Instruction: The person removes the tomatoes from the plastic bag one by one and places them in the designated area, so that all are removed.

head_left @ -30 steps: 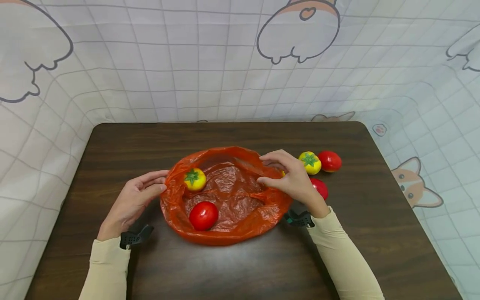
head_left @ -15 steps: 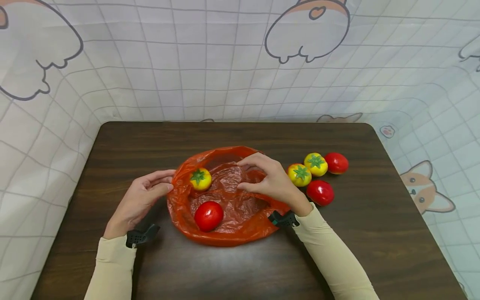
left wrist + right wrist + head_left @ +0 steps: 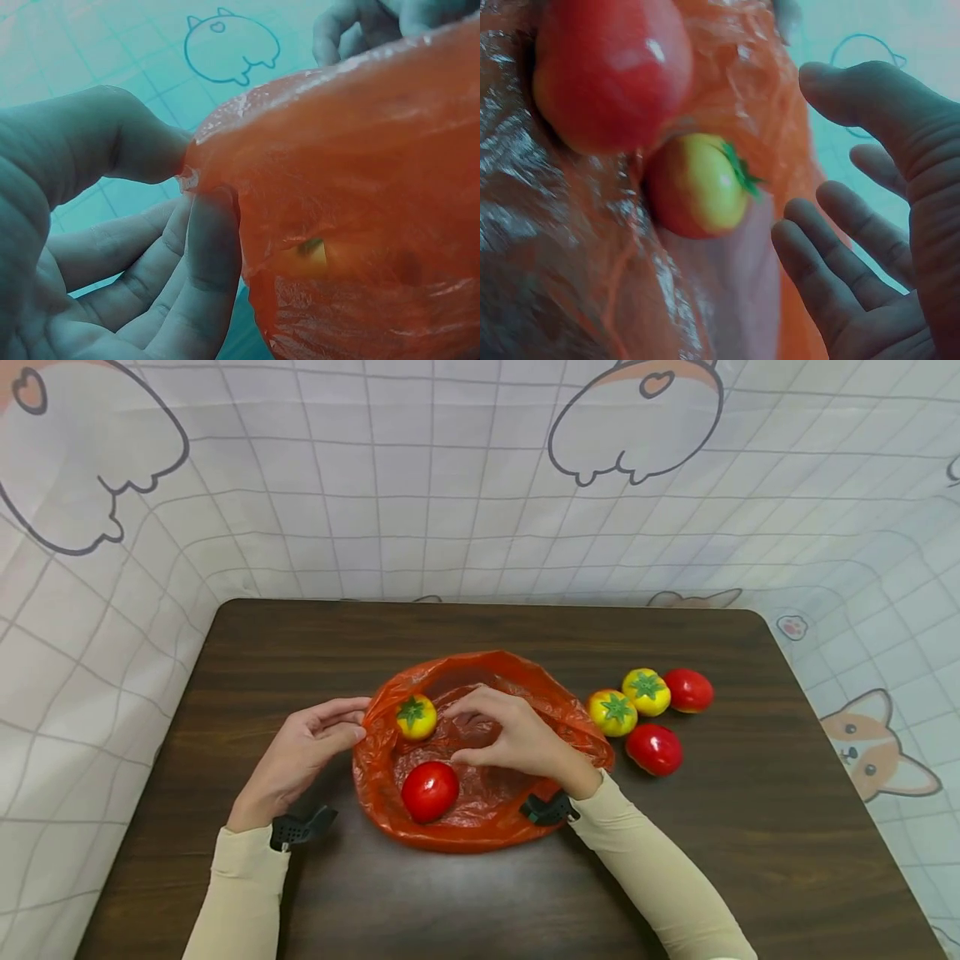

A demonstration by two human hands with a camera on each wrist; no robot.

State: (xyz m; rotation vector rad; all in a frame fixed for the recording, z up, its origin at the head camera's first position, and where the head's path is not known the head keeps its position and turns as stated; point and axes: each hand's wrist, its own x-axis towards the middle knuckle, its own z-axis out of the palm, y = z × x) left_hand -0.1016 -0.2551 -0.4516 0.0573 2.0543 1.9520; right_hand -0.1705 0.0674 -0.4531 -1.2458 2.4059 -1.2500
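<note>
An orange-red plastic bag (image 3: 480, 839) lies with its mouth wide toward the head camera. My left hand (image 3: 303, 752) pinches its left rim between thumb and fingers, as the left wrist view shows close up. Inside the bag are a yellow tomato-like fruit (image 3: 416, 717) with a green star-shaped top and a larger glossy red fruit (image 3: 429, 792). My right hand (image 3: 517, 735) hovers over the bag's mouth, thumb and fingers parted and nothing between them. In the right wrist view its fingers (image 3: 810, 266) are beside the yellow fruit (image 3: 701, 184), apart from it.
Right of the bag sit two yellow fruits (image 3: 612, 712) with green tops and two red fruits (image 3: 655, 750), grouped on the dark wooden table (image 3: 750, 827). A white gridded cloth (image 3: 450, 485) with cartoon dogs hangs behind and beside the table.
My right hand has moved left from the bag's right rim to over its mouth, near the fruits inside. My left hand has stayed at the left rim. The view has shifted slightly.
</note>
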